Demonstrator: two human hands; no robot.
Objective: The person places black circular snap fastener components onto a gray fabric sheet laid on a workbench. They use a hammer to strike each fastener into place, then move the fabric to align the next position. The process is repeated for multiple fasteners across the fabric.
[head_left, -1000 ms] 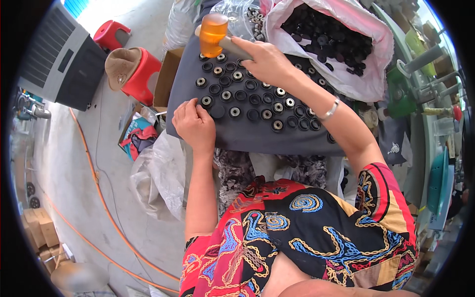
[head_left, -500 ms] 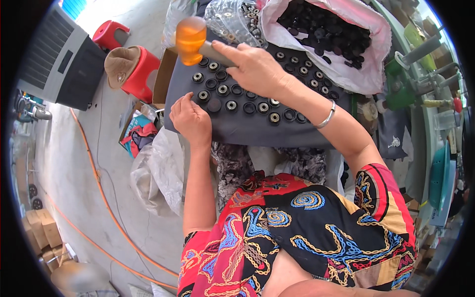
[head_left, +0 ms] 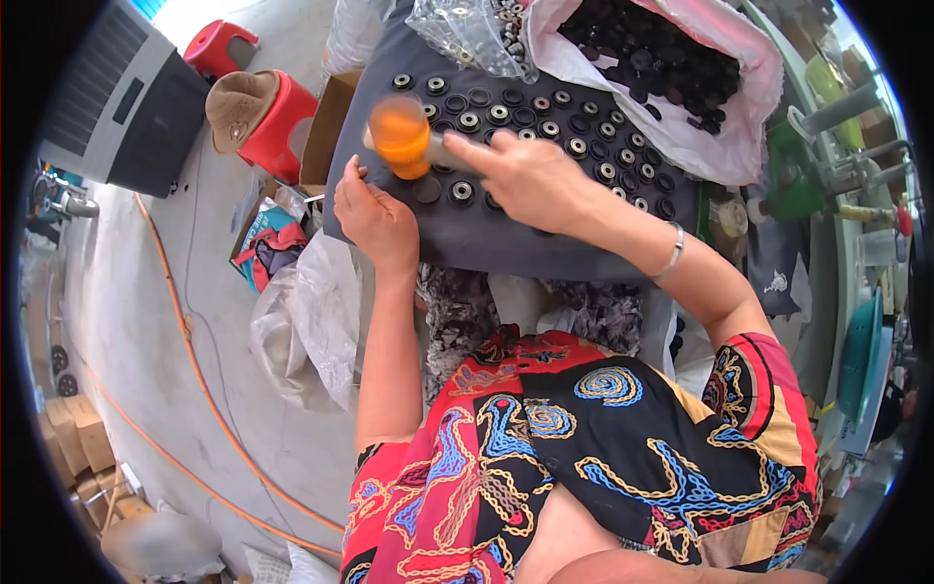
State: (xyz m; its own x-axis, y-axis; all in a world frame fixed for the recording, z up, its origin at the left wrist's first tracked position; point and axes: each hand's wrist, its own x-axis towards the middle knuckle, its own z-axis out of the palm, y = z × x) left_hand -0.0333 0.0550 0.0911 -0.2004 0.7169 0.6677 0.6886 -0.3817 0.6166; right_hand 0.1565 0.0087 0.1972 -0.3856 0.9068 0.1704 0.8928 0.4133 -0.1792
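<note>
My right hand (head_left: pixel 540 180) is closed round the grey handle of a mallet, its index finger stretched along the handle. The orange mallet head (head_left: pixel 401 136), smeared by motion, is over the left part of the grey-covered table (head_left: pixel 545 255). My left hand (head_left: pixel 377 222) rests at the table's left edge, just below the mallet head; its fingers are curled, and what they may hold is hidden. Beside it lies a plain dark disc (head_left: pixel 426 189). Black rings with metal bearings (head_left: pixel 462 192) in them stand in rows across the cloth, among black rings (head_left: pixel 479 97) with open centres.
At the table's back, a white sack (head_left: pixel 754 58) lies open, full of black round parts. Next to it is a clear plastic bag (head_left: pixel 457 39) of metal bearings. A cardboard box (head_left: pixel 326 127) and red stools (head_left: pixel 268 146) stand left; an orange hose (head_left: pixel 185 321) crosses the floor.
The mallet has come down and slightly right, nearer my left hand. My right hand has moved down with it. The table and its parts sit a little differently in view.
</note>
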